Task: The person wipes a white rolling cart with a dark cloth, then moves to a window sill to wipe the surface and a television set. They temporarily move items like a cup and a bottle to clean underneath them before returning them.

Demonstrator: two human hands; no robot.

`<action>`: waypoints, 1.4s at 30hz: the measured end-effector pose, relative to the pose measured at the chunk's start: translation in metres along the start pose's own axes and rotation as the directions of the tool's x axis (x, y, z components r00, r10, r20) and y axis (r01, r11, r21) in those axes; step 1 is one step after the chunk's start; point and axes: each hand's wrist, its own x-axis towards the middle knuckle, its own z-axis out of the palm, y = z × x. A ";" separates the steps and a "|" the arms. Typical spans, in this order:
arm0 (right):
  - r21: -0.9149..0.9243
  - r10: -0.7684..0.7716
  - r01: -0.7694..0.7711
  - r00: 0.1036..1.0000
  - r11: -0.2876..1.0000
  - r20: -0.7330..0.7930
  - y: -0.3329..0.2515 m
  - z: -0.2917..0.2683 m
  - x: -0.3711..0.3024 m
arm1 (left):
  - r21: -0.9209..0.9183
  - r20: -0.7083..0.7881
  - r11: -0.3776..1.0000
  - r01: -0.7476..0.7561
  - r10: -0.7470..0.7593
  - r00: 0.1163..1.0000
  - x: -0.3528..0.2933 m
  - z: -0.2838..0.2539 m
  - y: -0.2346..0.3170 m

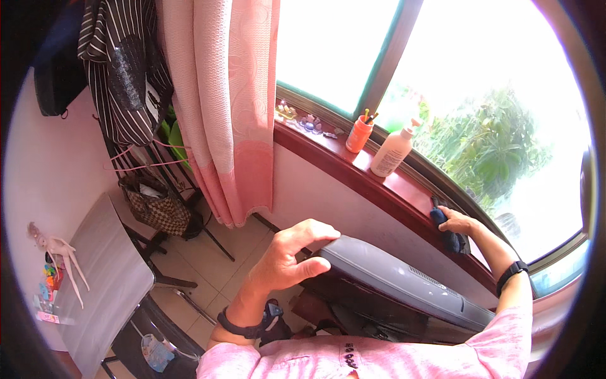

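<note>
My left hand (291,258) is closed at the near left corner of a long grey plastic casing (394,278) with vent slots, its fingers on the top edge and the thumb at the side. A dark, glossy panel lies below the casing. Out to the right, my right hand (459,222) reaches to the windowsill, its fingers on a dark blue and black object (438,217). That object's exact kind is hard to make out. More black material (456,242) lies just under the hand.
Along the red-brown sill (315,143) stand a pump bottle (391,153), an orange cup (359,135) holding pens and small trinkets (309,122). A pink curtain (233,114) hangs left of the window. At left are a grey table (101,278), a doll (63,252) and a checkered bag (154,205).
</note>
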 end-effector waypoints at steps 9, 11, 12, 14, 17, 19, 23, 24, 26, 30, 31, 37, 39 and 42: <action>0.063 -0.077 0.078 0.997 0.995 -0.028 0.024 0.004 0.004 | -0.016 0.118 0.990 0.140 -0.137 0.983 0.025 -0.030 -0.018; -0.132 -0.073 0.063 0.995 0.989 -0.072 0.026 0.005 0.006 | -0.129 0.026 0.969 0.208 -0.207 0.978 0.039 -0.049 -0.026; -0.112 -0.067 0.059 0.996 0.992 -0.066 0.025 0.006 0.007 | 0.023 0.005 0.980 0.198 -0.198 0.980 0.050 -0.062 -0.033; -0.141 0.003 -0.011 0.998 0.990 -0.056 0.019 0.006 0.008 | 0.232 -0.023 0.960 0.155 -0.154 0.988 0.080 -0.092 -0.054; -0.179 0.062 -0.070 0.997 0.981 -0.048 0.003 0.007 0.011 | 0.128 -0.058 0.975 0.179 -0.173 0.983 0.135 -0.138 -0.094; -0.109 0.109 -0.112 0.993 0.988 -0.041 -0.011 0.008 0.013 | 0.006 -0.089 0.973 0.232 -0.231 0.969 0.172 -0.165 -0.125; -0.067 0.147 -0.149 0.989 0.987 -0.025 -0.040 0.012 0.021 | -0.097 -0.234 0.940 0.326 -0.340 0.911 0.219 -0.213 -0.174; -0.062 0.170 -0.171 0.985 0.983 -0.019 -0.047 0.012 0.023 | -0.074 -0.331 0.960 0.269 -0.278 0.902 0.221 -0.226 -0.182; -0.020 0.231 -0.232 0.972 0.972 -0.044 -0.057 0.012 0.026 | -0.028 -0.455 0.955 0.295 -0.275 0.847 0.222 -0.258 -0.190; 0.037 0.265 -0.263 0.963 0.964 -0.055 -0.062 0.014 0.036 | -0.098 -0.614 0.962 0.256 -0.261 0.745 0.199 -0.312 -0.190; 0.012 0.319 -0.318 0.948 0.948 -0.025 -0.060 0.012 0.039 | -0.054 -0.651 0.959 0.279 -0.246 0.718 0.191 -0.322 -0.187; -0.018 0.390 -0.392 0.918 0.920 -0.075 -0.045 0.010 0.065 | -0.064 -0.720 0.974 0.217 -0.196 0.666 0.172 -0.340 -0.179; -0.066 0.355 -0.360 0.931 0.930 -0.084 -0.043 0.012 0.068 | -0.025 -0.774 0.981 0.193 -0.142 0.618 0.174 -0.335 -0.178; 0.001 0.394 -0.397 0.911 0.918 -0.122 -0.044 0.018 0.066 | 0.027 -0.806 0.989 0.145 -0.065 0.589 0.174 -0.320 -0.175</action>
